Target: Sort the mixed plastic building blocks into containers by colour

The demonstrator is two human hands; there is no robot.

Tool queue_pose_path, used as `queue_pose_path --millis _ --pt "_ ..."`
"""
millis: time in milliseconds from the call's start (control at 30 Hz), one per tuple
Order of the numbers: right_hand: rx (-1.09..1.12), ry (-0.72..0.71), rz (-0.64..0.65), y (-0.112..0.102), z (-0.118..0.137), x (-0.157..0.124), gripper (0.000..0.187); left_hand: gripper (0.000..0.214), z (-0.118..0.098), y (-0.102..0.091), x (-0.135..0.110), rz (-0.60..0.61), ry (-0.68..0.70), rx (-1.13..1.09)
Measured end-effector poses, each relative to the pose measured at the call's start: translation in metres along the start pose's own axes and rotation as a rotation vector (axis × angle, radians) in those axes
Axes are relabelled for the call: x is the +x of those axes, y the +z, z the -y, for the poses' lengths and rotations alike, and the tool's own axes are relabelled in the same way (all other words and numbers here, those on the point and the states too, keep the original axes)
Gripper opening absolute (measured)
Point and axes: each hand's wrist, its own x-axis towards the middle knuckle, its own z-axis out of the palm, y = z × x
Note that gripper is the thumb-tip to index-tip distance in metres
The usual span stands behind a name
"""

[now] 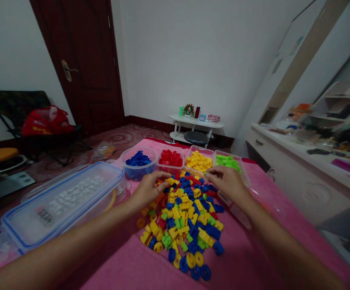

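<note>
A pile of small plastic building pieces point(184, 219) in yellow, blue, green and red lies on a pink cloth point(241, 262). My left hand point(149, 188) rests at the pile's far left edge, fingers curled and pinched over pieces. My right hand point(227, 181) reaches over the pile's far right edge, fingers curled downward on the pieces. Behind the pile stand a round tub of blue pieces point(138, 161), a tub of red pieces point(170, 158), a tub of yellow pieces point(199, 161) and a tub of green pieces point(229, 162).
A large clear box with a blue-rimmed lid point(63, 201) sits to the left. A dark door point(81, 60), a folding chair with a red bag point(44, 121), a small white table point(195, 123) and a white dresser point(298, 161) surround the table.
</note>
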Motion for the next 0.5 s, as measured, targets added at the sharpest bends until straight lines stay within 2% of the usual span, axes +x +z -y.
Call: queue_pose_path --millis 100,200,333,500 --pt "-0.18 0.017 -0.135 -0.024 -0.029 0.03 0.022 0.028 0.018 -0.011 0.001 -0.1 0.065 0.238" --pt "-0.232 0.006 -0.252 -0.031 -0.036 0.033 0.035 0.036 0.031 -0.008 0.0 -0.091 0.07 0.342" --pt "-0.065 -0.063 -0.215 -0.005 -0.01 0.0 0.023 0.046 0.037 0.004 -0.001 -0.068 -0.013 0.427" --pt "0.142 -0.134 -0.109 0.029 0.027 -0.042 0.014 0.048 0.029 0.016 0.008 -0.071 -0.153 0.54"
